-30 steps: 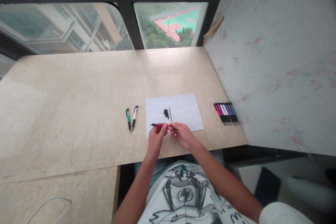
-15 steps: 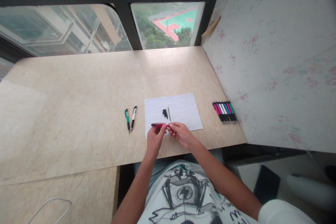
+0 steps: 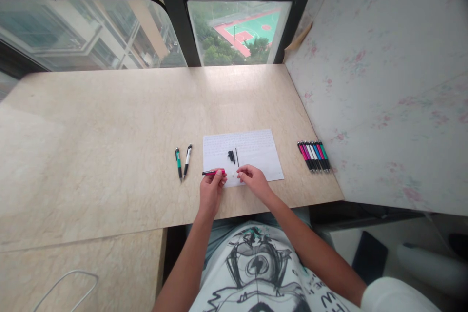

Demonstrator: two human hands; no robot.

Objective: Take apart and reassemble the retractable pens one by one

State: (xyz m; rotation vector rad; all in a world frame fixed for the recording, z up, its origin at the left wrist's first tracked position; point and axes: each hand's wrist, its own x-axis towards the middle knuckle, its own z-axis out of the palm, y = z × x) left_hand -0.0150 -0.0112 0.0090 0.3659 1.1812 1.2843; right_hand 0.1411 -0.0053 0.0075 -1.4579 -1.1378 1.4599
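Observation:
My left hand [image 3: 211,190] grips a pink pen barrel [image 3: 213,172] with a dark clip, held level over the left edge of a sheet of written paper [image 3: 261,158]. To its right, my right hand [image 3: 255,181] hovers low over the sheet, thumb and fingertips drawn close together. Anything between those fingertips is too small to make out. Just beyond them lies a thin dark ink refill [image 3: 237,157]. Beside the refill are small black pen parts [image 3: 231,157]. A tiny white piece [image 3: 233,174] shows between my two hands.
Left of the paper lie a green pen [image 3: 178,164] and a white pen [image 3: 187,162]. A row of several coloured pens [image 3: 314,157] sits by the papered wall [image 3: 383,97]. A pale cable [image 3: 69,273] rests on the lower left surface. A window borders the far edge.
My hands have come apart. The left has drawn the pink barrel slightly left, and my right hand has let go of its end. The view has shifted a little.

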